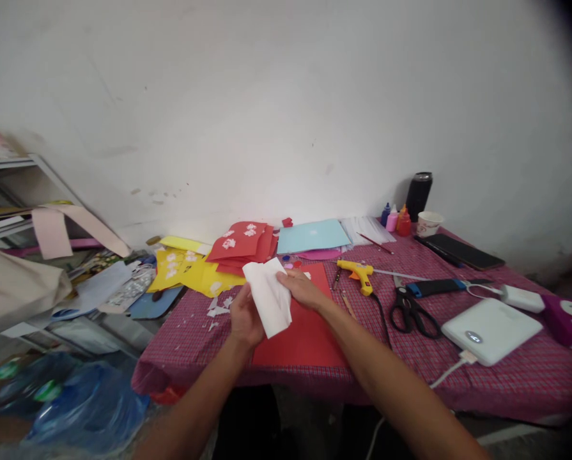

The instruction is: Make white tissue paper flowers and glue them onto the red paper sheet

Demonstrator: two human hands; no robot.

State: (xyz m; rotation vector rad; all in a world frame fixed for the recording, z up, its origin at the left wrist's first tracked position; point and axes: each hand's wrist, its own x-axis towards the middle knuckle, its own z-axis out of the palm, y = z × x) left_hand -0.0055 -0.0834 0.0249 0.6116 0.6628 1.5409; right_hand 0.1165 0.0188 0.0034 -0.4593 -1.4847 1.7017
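Note:
A folded piece of white paper (269,299) is held between both hands above the table's front part. My left hand (246,319) grips its left edge from below, some fingers hidden behind it. On the upper right edge, my right hand (299,287) has its fingers closed on the same paper. Beneath them lies a sheet of red paper (309,338), partly covered by my hands. White paper scraps (218,309) are scattered left of my left hand. To the right of my right hand rests a yellow glue gun (360,275), near black-handled scissors (410,313).
Red cards (242,243) and yellow cut-outs (185,268) with white shapes lie at the back left, beside light blue sheets (312,236). Paint bottles (403,222), a black flask (418,195), a paper cup (428,223) and a white power bank (494,329) stand or lie at right.

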